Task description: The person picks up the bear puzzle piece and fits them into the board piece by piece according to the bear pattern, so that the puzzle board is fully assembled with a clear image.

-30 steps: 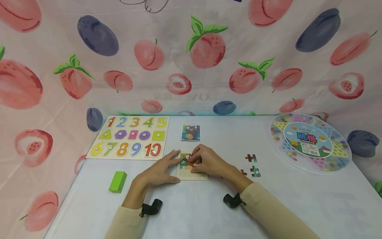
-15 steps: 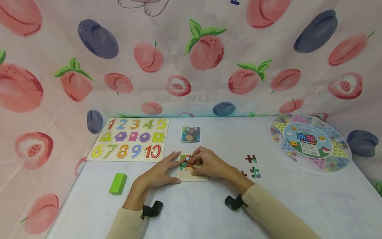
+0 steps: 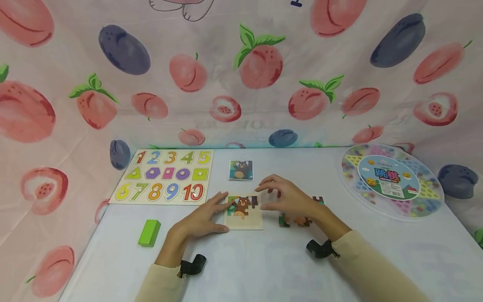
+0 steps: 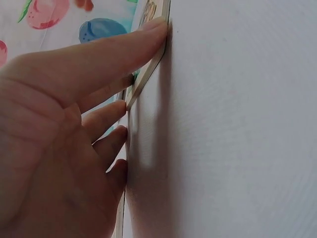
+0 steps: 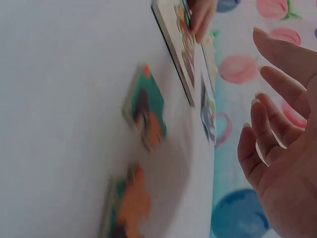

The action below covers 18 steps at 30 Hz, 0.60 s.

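Observation:
A small wooden puzzle board (image 3: 249, 223) lies flat on the table, with bear-picture jigsaw pieces (image 3: 240, 205) fitted along its top and left. My left hand (image 3: 201, 217) steadies the board's left side, fingers spread; its index finger reaches onto the pieces. In the left wrist view the thumb (image 4: 148, 32) rests along the board's edge. My right hand (image 3: 290, 200) hovers just right of the board, fingers loosely bent and holding nothing. Beneath it lie loose jigsaw pieces (image 3: 284, 220), partly hidden by the wrist; a blurred green-and-orange piece (image 5: 146, 106) appears in the right wrist view.
Behind the board lies a bear picture card (image 3: 241, 170). A number-and-shape board (image 3: 162, 181) sits at the back left, with a green block (image 3: 149, 233) in front of it. At the back right is a round game box (image 3: 392, 180). Patterned cloth (image 3: 226, 63) hangs behind the table.
My right hand has let go of a jigsaw piece at the top of the board and moved right, uncovering the bear's face. The left hand stays in place.

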Available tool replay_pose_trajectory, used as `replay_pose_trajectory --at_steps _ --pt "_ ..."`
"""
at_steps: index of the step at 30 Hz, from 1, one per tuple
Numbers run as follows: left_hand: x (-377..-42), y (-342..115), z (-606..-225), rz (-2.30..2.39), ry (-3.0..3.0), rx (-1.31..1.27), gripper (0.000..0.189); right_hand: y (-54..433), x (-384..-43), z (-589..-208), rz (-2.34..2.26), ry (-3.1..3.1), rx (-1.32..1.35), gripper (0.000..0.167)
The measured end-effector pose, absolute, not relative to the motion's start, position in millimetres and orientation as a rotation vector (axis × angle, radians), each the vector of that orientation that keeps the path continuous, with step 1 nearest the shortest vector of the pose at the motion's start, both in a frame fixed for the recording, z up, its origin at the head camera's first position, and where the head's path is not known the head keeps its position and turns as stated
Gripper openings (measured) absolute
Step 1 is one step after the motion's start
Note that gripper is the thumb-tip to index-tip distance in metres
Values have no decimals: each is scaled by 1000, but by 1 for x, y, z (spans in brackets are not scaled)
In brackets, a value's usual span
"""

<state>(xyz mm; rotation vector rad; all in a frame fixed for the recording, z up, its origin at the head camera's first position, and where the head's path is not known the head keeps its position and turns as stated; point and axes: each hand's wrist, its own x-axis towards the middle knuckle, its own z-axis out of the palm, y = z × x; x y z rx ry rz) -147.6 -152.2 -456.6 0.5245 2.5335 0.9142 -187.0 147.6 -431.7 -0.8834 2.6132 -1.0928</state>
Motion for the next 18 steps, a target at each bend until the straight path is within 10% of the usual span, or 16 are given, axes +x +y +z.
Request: replay_pose_trajectory --at_steps 18 --pt "-147 -154 -457 953 2501 556 74 259 -189 -438 -1090 2740 -620 50"
